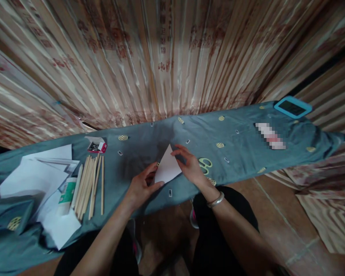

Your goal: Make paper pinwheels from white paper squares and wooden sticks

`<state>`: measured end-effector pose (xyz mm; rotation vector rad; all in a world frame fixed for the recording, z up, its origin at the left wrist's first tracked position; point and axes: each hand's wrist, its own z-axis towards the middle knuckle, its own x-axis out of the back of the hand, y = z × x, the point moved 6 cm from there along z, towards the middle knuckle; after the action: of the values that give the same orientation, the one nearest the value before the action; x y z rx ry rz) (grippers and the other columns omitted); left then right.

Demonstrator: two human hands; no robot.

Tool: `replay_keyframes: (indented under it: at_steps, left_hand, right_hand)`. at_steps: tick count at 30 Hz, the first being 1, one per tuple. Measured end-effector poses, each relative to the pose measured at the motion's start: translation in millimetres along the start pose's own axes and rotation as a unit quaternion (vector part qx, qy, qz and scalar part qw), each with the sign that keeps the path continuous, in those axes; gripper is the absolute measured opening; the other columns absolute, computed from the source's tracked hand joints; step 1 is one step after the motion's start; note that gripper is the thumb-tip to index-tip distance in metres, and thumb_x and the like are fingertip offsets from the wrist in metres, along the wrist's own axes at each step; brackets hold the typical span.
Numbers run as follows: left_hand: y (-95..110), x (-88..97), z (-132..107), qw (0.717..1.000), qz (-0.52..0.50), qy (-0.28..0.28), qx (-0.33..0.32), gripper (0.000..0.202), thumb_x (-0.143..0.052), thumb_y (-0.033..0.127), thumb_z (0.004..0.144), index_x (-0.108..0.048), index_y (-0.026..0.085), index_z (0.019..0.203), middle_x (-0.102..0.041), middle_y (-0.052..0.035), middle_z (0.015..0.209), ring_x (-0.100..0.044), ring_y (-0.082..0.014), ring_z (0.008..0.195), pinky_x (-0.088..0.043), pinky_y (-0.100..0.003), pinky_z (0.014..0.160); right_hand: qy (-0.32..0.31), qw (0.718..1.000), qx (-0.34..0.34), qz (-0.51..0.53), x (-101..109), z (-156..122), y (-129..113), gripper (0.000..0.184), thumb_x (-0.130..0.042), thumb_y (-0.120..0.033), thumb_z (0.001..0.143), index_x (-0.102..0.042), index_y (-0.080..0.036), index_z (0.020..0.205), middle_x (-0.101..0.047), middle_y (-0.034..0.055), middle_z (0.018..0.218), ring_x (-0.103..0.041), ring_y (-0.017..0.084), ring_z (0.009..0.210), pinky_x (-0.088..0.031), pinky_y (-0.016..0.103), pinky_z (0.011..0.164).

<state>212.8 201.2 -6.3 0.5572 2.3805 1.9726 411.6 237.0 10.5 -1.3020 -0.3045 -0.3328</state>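
Between my two hands is a white piece of paper (168, 166) shaped like a triangle, its point facing away from me. My left hand (142, 186) grips its lower left edge, with the thumb on top and the fingers behind. My right hand (189, 165) holds its right edge, index finger and thumb close to the paper. Just beyond the right wrist, the yellow-green handles of a pair of scissors (206, 165) show on the cloth; their blades are hidden by my hand.
On the blue-grey cloth (143, 145) to the left lie white paper sheets (46, 172), a glue stick (67, 195), several wooden sticks (87, 188) and a small open box of metal pieces (96, 145). A blue-framed device (293, 107) and a blurred item (271, 137) are right. Curtains (161, 57) hang behind.
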Motion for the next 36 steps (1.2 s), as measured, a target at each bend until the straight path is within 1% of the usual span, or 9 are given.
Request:
replay_keyframes:
  at_steps: [8, 12, 17, 21, 24, 27, 30, 33, 36]
  left_hand:
    - [8, -8.3, 3, 0.991, 0.125, 0.001, -0.048, 0.092, -0.085, 0.035, 0.060, -0.049, 0.015, 0.142, -0.058, -0.0175, 0.141, -0.065, -0.0327, 0.114, -0.053, -0.048, 0.096]
    - [9, -13.3, 7, 0.981, 0.182, 0.005, -0.069, 0.083, -0.080, 0.030, 0.065, -0.051, 0.014, 0.141, -0.059, -0.0172, 0.140, -0.062, -0.0331, 0.119, -0.049, -0.049, 0.102]
    - [7, -12.3, 10, 0.989, 0.141, 0.014, -0.034, 0.080, -0.077, 0.037, 0.070, -0.050, 0.014, 0.141, -0.061, -0.0163, 0.138, -0.065, -0.0301, 0.112, -0.050, -0.046, 0.100]
    - [4, -11.0, 11, 0.996, 0.090, 0.023, 0.001, 0.084, -0.078, 0.042, 0.067, -0.051, 0.013, 0.141, -0.061, -0.0167, 0.138, -0.064, -0.0318, 0.113, -0.051, -0.047, 0.097]
    - [-1, -10.4, 11, 0.998, 0.062, 0.032, 0.010, 0.084, -0.080, 0.042, 0.066, -0.053, 0.014, 0.140, -0.062, -0.0164, 0.137, -0.063, -0.0327, 0.115, -0.050, -0.047, 0.097]
    - [-4, -8.8, 11, 0.998, 0.030, 0.047, 0.008, 0.081, -0.081, 0.042, 0.065, -0.056, 0.015, 0.137, -0.063, -0.0162, 0.135, -0.061, -0.0332, 0.120, -0.046, -0.049, 0.103]
    - [-7, -7.5, 12, 0.998, 0.017, 0.052, 0.008, 0.081, -0.081, 0.043, 0.065, -0.056, 0.014, 0.136, -0.063, -0.0169, 0.135, -0.060, -0.0334, 0.123, -0.044, -0.049, 0.106]
    - [-6, -6.1, 12, 0.999, 0.020, 0.049, 0.004, 0.082, -0.081, 0.043, 0.065, -0.055, 0.014, 0.137, -0.062, -0.0167, 0.137, -0.058, -0.0333, 0.125, -0.042, -0.049, 0.108]
    - [-5, -4.9, 13, 0.999, 0.025, 0.047, 0.001, 0.084, -0.079, 0.046, 0.066, -0.053, 0.013, 0.139, -0.061, -0.0171, 0.138, -0.057, -0.0331, 0.127, -0.041, -0.048, 0.109]
  right_hand:
    - [-0.036, 0.991, 0.021, -0.125, 7, -7, 5, 0.046, -0.057, -0.014, 0.082, -0.061, -0.019, 0.128, -0.055, 0.0141, 0.144, -0.052, 0.026, 0.134, -0.041, 0.045, 0.112]
    - [-0.035, 0.979, 0.039, -0.196, 11, -8, 3, 0.052, -0.058, -0.012, 0.080, -0.058, -0.017, 0.133, -0.055, 0.0162, 0.144, -0.051, 0.028, 0.134, -0.040, 0.049, 0.111]
    - [-0.001, 0.938, 0.007, -0.346, 24, -6, 15, 0.044, -0.054, -0.017, 0.089, -0.059, -0.011, 0.132, -0.054, 0.0233, 0.142, -0.051, 0.036, 0.132, -0.042, 0.056, 0.106]
    - [-0.007, 0.928, -0.001, -0.373, 38, -1, 30, 0.039, -0.044, -0.012, 0.091, -0.065, -0.010, 0.124, -0.060, 0.0223, 0.136, -0.057, 0.034, 0.124, -0.046, 0.049, 0.103]
    - [0.044, 0.924, -0.021, -0.380, 57, 4, 35, 0.040, -0.042, -0.012, 0.090, -0.066, -0.008, 0.122, -0.061, 0.0241, 0.133, -0.058, 0.036, 0.120, -0.045, 0.055, 0.102]
    - [0.070, 0.949, 0.013, -0.307, 59, 4, 26, 0.043, -0.044, -0.014, 0.088, -0.062, -0.009, 0.126, -0.061, 0.0217, 0.135, -0.055, 0.034, 0.127, -0.042, 0.054, 0.108]
    - [0.053, 0.987, 0.050, -0.141, 46, 0, 9, 0.035, -0.049, -0.024, 0.090, -0.066, -0.017, 0.120, -0.064, 0.0137, 0.132, -0.056, 0.028, 0.128, -0.045, 0.046, 0.108]
    - [0.024, 0.998, -0.041, 0.033, 28, -4, 10, 0.030, -0.055, -0.040, 0.091, -0.069, -0.021, 0.110, -0.073, 0.0091, 0.112, -0.068, 0.025, 0.102, -0.055, 0.040, 0.088]
    - [-0.002, 0.975, -0.126, 0.182, 12, -3, 17, 0.037, -0.067, -0.050, 0.082, -0.069, -0.022, 0.105, -0.074, 0.0053, 0.098, -0.069, 0.020, 0.083, -0.056, 0.034, 0.073]
